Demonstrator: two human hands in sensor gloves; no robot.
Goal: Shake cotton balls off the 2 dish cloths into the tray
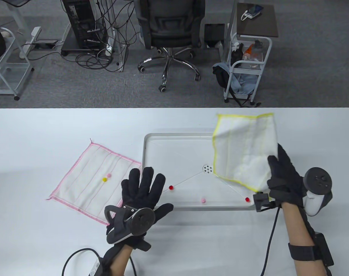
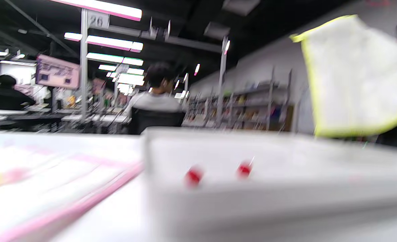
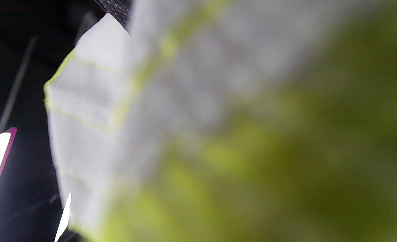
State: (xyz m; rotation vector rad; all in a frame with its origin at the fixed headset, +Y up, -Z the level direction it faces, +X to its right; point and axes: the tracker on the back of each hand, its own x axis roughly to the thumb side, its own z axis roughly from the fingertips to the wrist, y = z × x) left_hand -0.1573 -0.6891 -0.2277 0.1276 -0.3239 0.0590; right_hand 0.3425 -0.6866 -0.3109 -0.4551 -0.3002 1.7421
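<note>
The right hand [image 1: 283,178] grips the yellow-edged cloth [image 1: 244,149] above the tray's [image 1: 145,172] right end. The left hand [image 1: 142,191], fingers spread and holding nothing, hovers at the tray's front left corner.

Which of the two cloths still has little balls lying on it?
The pink-edged cloth, flat on the table, with two balls on it. The yellow-edged cloth is held up over the tray.

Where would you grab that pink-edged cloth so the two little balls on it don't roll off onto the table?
Probably pinch the pink-edged cloth at its left-side corners, near and front, coming from the left. It lies flat with its right edge beside the tray, and the yellow ball and pink ball sit mid-cloth, so lifting the left side should tip them trayward. The left hand hovers open nearby.
</note>
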